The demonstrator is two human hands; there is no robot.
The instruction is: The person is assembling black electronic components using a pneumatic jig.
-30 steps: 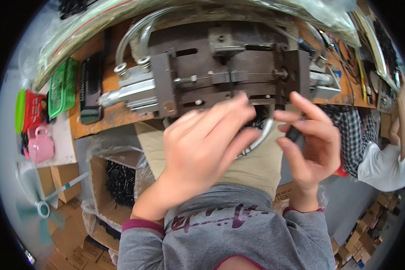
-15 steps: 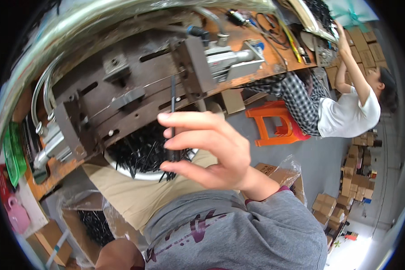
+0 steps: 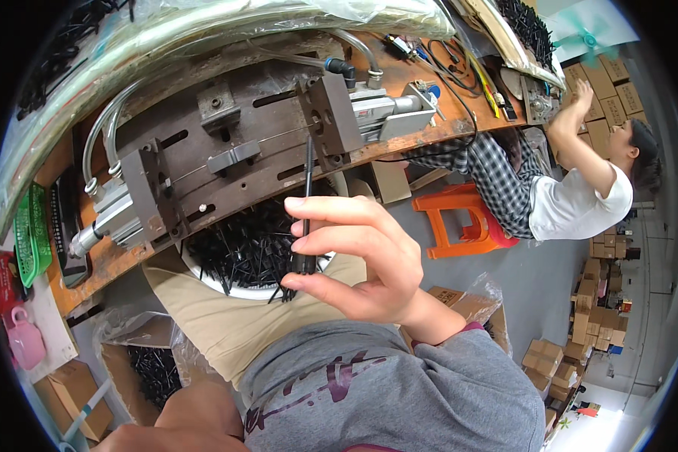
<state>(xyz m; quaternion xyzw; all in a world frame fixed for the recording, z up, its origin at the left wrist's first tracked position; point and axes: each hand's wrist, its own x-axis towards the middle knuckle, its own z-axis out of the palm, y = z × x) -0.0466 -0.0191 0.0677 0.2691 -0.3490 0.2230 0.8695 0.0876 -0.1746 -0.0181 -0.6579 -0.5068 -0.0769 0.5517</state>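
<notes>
Between the fingertips and thumb of my right hand (image 3: 373, 260) stands a slim black rod with a thicker lower end (image 3: 304, 262), held upright. Its thin tip reaches up to the near edge of a brown metal fixture (image 3: 271, 154); whether they touch I cannot tell. A thin metal rod with a grey block (image 3: 233, 156) runs across this fixture between two upright end blocks. Below the hand, a white-rimmed tub (image 3: 256, 294) full of black slender pieces (image 3: 230, 252) rests at my lap. My left arm (image 3: 200, 414) shows at the lower edge, but its hand is out of view.
Air cylinders (image 3: 117, 218) with clear hoses flank the fixture on the wooden bench (image 3: 79, 294). A green basket (image 3: 32, 233) and pink container (image 3: 24, 339) are at left. Rightward, a co-worker (image 3: 584, 188) sits on an orange stool (image 3: 459, 218). Cardboard boxes (image 3: 147, 369) stand around.
The view has shifted, so the bench and fixture sit a little differently. My right hand keeps its grip on the black rod. The co-worker's hands have lowered and come together.
</notes>
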